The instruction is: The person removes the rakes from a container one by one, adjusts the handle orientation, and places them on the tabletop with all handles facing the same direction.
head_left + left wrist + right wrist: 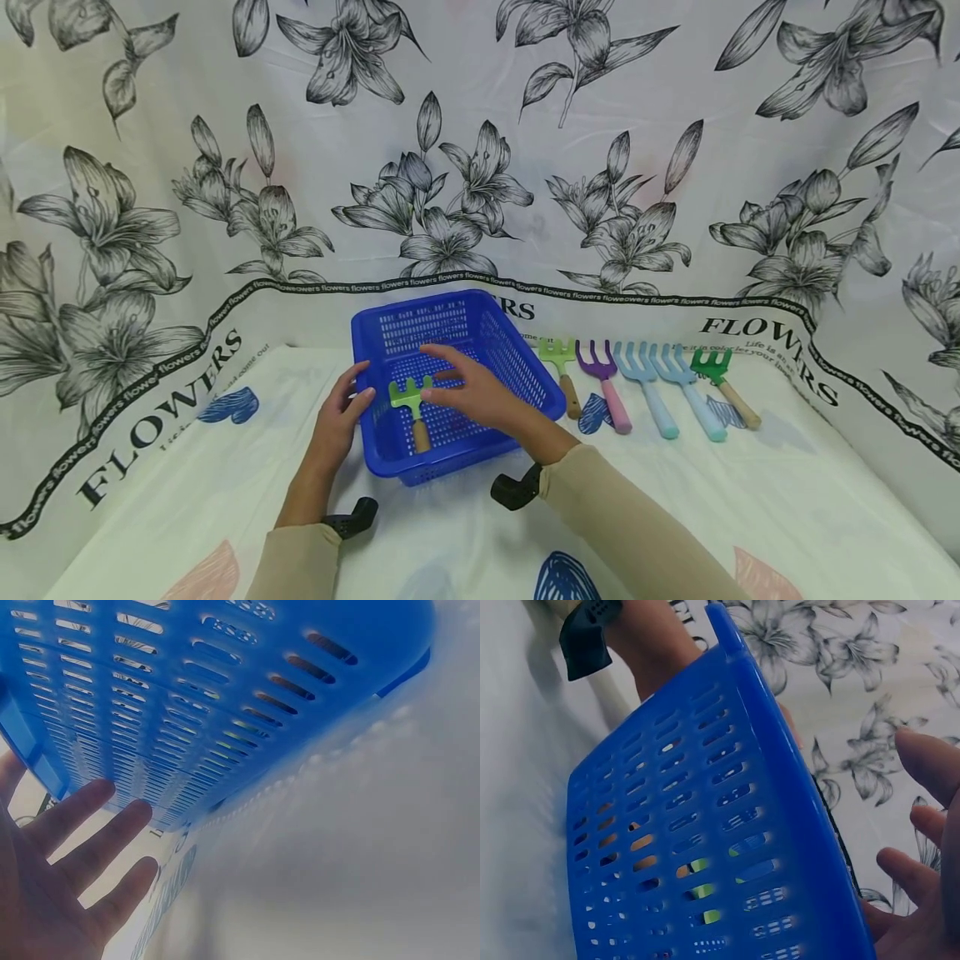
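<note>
A blue plastic basket (457, 468) with slotted walls stands in front of me. Inside it lies a small hand rake (411, 400) with light green tines and a wooden handle. My left hand (341, 412) is at the basket's left side; the left wrist view shows its fingers (112, 840) spread and nearly straight beside the outer wall. Over the basket, my right hand (472, 390) has its fingers apart with nothing between them, fingertips close to the rake's tines. Seen from the right wrist, that hand (930, 900) is beyond the rim, and green shows through the slots.
Right of the basket, several hand rakes lie in a row: a light green one (558, 354), a purple and pink one (609, 387), light blue ones (651, 387) and a dark green one (723, 379). A flower-printed cloth (450, 192) hangs behind.
</note>
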A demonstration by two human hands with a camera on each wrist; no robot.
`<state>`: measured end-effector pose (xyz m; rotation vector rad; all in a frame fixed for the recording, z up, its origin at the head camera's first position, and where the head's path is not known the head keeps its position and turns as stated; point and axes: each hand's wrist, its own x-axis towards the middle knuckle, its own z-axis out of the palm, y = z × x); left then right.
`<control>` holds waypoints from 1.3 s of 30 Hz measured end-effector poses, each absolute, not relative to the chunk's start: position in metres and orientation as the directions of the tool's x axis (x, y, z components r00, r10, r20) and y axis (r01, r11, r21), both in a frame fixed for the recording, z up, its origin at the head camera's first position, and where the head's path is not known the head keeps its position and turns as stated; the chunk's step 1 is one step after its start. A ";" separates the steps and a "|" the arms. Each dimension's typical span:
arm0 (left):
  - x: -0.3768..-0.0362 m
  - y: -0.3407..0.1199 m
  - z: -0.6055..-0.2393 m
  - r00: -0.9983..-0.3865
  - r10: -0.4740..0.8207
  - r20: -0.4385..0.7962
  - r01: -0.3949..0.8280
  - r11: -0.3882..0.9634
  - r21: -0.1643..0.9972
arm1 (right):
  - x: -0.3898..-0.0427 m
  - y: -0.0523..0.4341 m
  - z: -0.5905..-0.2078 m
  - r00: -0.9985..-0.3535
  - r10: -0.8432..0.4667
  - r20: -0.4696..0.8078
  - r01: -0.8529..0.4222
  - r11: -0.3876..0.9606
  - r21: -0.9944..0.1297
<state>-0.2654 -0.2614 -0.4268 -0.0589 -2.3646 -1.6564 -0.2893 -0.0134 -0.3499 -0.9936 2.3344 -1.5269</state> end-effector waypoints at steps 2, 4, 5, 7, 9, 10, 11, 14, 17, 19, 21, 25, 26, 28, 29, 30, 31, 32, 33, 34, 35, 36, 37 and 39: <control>-0.266 -0.261 -0.427 -0.968 -0.115 0.223 0.169 0.358 0.918 | -0.291 -0.015 -0.350 -0.748 -0.636 0.193 -0.435 0.249 -0.865; -0.266 -0.261 -0.427 -0.968 -0.121 0.221 0.164 0.362 0.918 | -0.293 -0.017 -0.351 -0.734 -0.654 0.182 -0.434 0.246 -0.867; -0.267 -0.261 -0.428 -0.968 -0.124 0.219 0.160 0.366 0.917 | -0.293 -0.018 -0.351 -0.727 -0.664 0.174 -0.437 0.251 -0.864; -0.267 -0.261 -0.428 -0.968 -0.127 0.218 0.157 0.373 0.914 | -0.294 -0.019 -0.352 -0.713 -0.683 0.157 -0.438 0.260 -0.861; -0.268 -0.260 -0.428 -0.968 -0.125 0.219 0.158 0.379 0.912 | -0.293 -0.020 -0.352 -0.702 -0.699 0.138 -0.438 0.271 -0.857; -0.268 -0.260 -0.428 -0.967 -0.127 0.220 0.158 0.380 0.912 | -0.293 -0.021 -0.352 -0.696 -0.706 0.130 -0.440 0.277 -0.854; -0.268 -0.261 -0.429 -0.967 -0.127 0.221 0.159 0.380 0.911 | -0.293 -0.021 -0.351 -0.694 -0.709 0.121 -0.442 0.287 -0.850; -0.269 -0.262 -0.429 -0.965 -0.129 0.230 0.166 0.381 0.910 | -0.293 -0.023 -0.350 -0.691 -0.715 0.108 -0.444 0.302 -0.843; -0.270 -0.263 -0.429 -0.963 -0.132 0.236 0.170 0.386 0.907 | -0.295 -0.026 -0.351 -0.684 -0.723 0.096 -0.449 0.313 -0.837; -0.270 -0.263 -0.429 -0.962 -0.131 0.239 0.171 0.389 0.905 | -0.297 -0.028 -0.354 -0.681 -0.728 0.079 -0.449 0.330 -0.830; -0.269 -0.263 -0.430 -0.962 -0.128 0.241 0.175 0.391 0.904 | -0.299 -0.030 -0.356 -0.678 -0.733 0.052 -0.444 0.352 -0.824; -0.269 -0.261 -0.431 -0.957 -0.119 0.263 0.201 0.379 0.904 | -0.301 -0.030 -0.360 -0.666 -0.746 -0.010 -0.441 0.405 -0.801; -0.269 -0.261 -0.431 -0.956 -0.117 0.269 0.208 0.376 0.903 | -0.301 -0.030 -0.360 -0.657 -0.754 -0.020 -0.448 0.411 -0.794; -0.270 -0.261 -0.431 -0.953 -0.114 0.279 0.221 0.367 0.904 | -0.302 -0.030 -0.361 -0.641 -0.766 -0.046 -0.466 0.436 -0.770; -0.270 -0.261 -0.432 -0.953 -0.115 0.281 0.222 0.368 0.903 | -0.302 -0.031 -0.362 -0.631 -0.773 -0.062 -0.475 0.448 -0.757; -0.270 -0.261 -0.432 -0.953 -0.114 0.282 0.223 0.367 0.903 | -0.302 -0.031 -0.362 -0.623 -0.778 -0.079 -0.482 0.462 -0.744; -0.270 -0.261 -0.432 -0.952 -0.113 0.283 0.225 0.366 0.903 | -0.303 -0.031 -0.363 -0.617 -0.781 -0.095 -0.493 0.477 -0.728; -0.270 -0.261 -0.432 -0.952 -0.111 0.284 0.227 0.366 0.903 | -0.304 -0.032 -0.364 -0.612 -0.783 -0.113 -0.498 0.492 -0.714; -0.270 -0.261 -0.432 -0.952 -0.109 0.285 0.229 0.364 0.903 | -0.304 -0.032 -0.365 -0.608 -0.783 -0.134 -0.499 0.508 -0.703; -0.270 -0.261 -0.432 -0.952 -0.109 0.286 0.229 0.364 0.903 | -0.305 -0.032 -0.365 -0.605 -0.782 -0.152 -0.499 0.521 -0.693; -0.270 -0.261 -0.433 -0.952 -0.111 0.286 0.229 0.365 0.902 | -0.305 -0.033 -0.366 -0.600 -0.782 -0.169 -0.499 0.531 -0.685; -0.270 -0.262 -0.433 -0.951 -0.112 0.287 0.229 0.365 0.902 | -0.306 -0.033 -0.367 -0.596 -0.781 -0.186 -0.499 0.542 -0.676; -0.270 -0.262 -0.433 -0.951 -0.113 0.288 0.230 0.365 0.902 | -0.306 -0.033 -0.367 -0.590 -0.783 -0.200 -0.501 0.549 -0.669; -0.270 -0.262 -0.433 -0.950 -0.115 0.290 0.231 0.365 0.902 | -0.306 -0.034 -0.368 -0.574 -0.787 -0.226 -0.500 0.555 -0.664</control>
